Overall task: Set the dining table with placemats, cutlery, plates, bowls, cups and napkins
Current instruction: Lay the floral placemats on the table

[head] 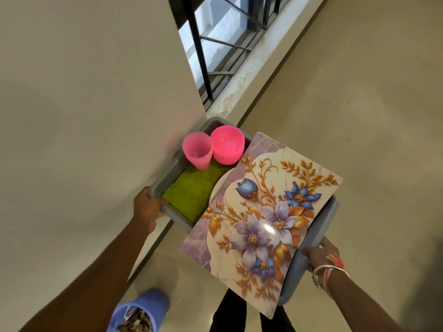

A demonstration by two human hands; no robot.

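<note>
I carry a grey plastic bin in both hands above the floor. My left hand grips its left rim, and my right hand grips its near right corner. A floral placemat lies across the top of the bin, covering most of it. A pink cup and stacked pink bowls stand at the bin's far end. A green napkin lies beside them. A white plate edge peeks from under the placemat.
A beige wall is close on the left. A barred window with a stone sill lies ahead. Pale floor tiles spread to the right. A blue slipper shows at the bottom.
</note>
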